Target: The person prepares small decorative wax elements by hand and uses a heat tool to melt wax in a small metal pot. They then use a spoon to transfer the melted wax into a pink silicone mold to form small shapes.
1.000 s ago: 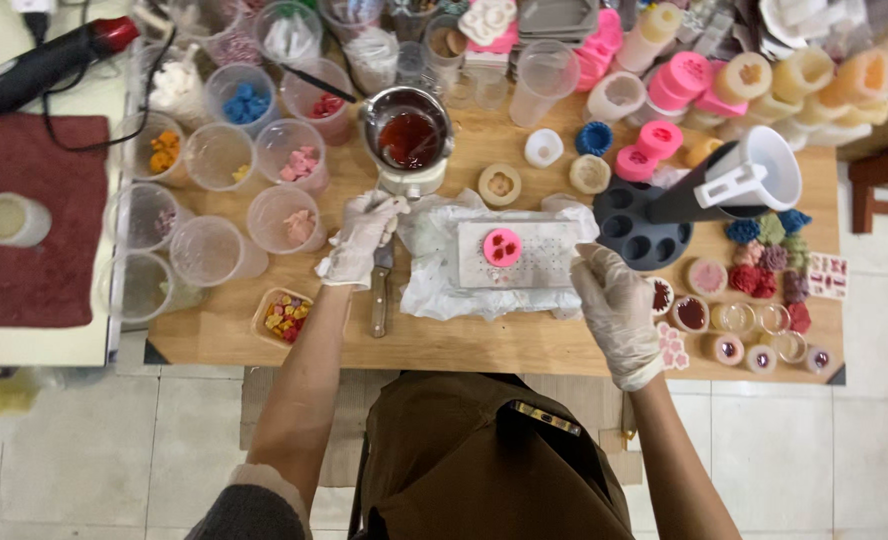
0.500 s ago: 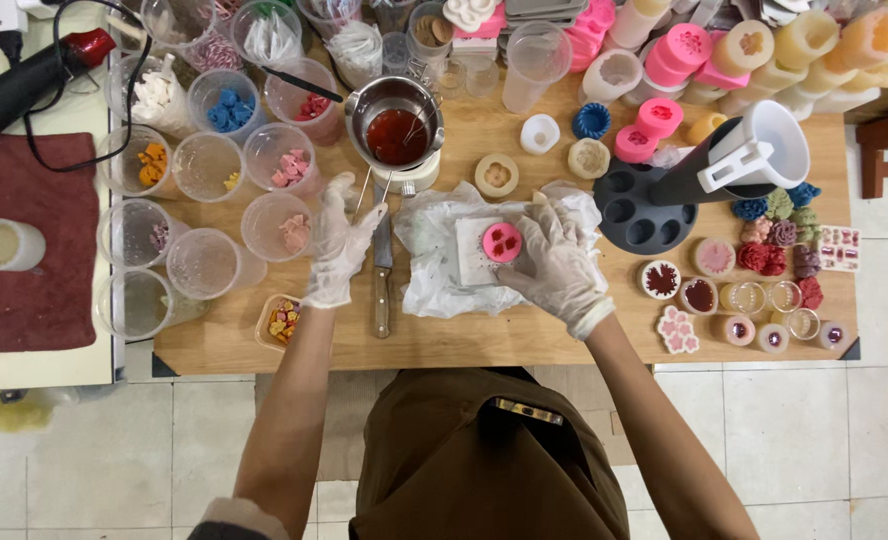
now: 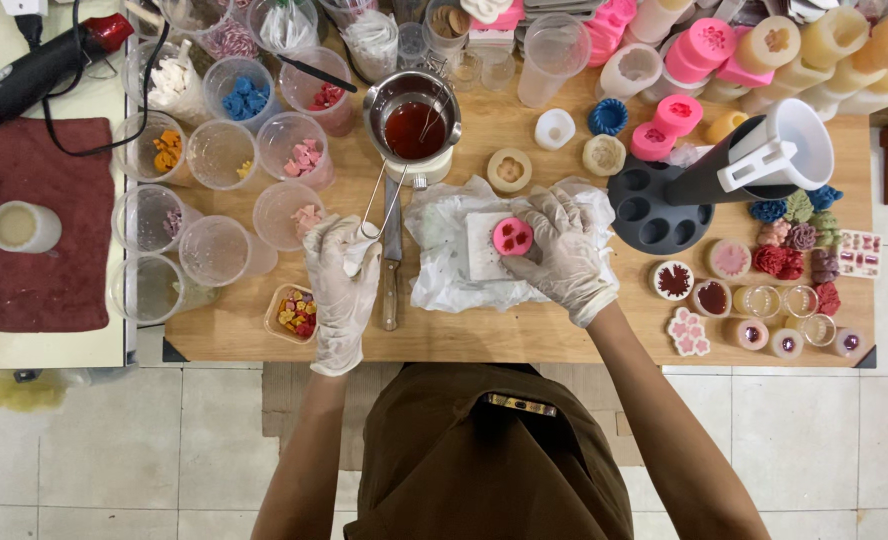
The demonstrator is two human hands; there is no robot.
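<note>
My left hand (image 3: 344, 272), in a thin white glove, grips the lower end of metal tweezers (image 3: 382, 197) whose tips point up toward a small metal pot of dark red liquid (image 3: 414, 128). A knife with a wooden handle (image 3: 392, 262) lies just right of that hand. My gloved right hand (image 3: 562, 252) holds a round pink mould (image 3: 512, 236) with red-filled cavities from its right side. The mould sits on a white tile (image 3: 482, 246) over crumpled white paper (image 3: 444, 270).
Several clear plastic cups (image 3: 214, 250) with coloured wax pieces crowd the table's left. A small tray of coloured bits (image 3: 294, 313) is at the front. A black multi-cavity mould (image 3: 654, 215), a white jug (image 3: 789, 148) and small filled moulds (image 3: 764, 300) are on the right. A red towel (image 3: 34, 240) lies far left.
My right hand has come in from the right and closed on the pink mould. My left hand has picked up the tweezers and drawn back toward the table's front.
</note>
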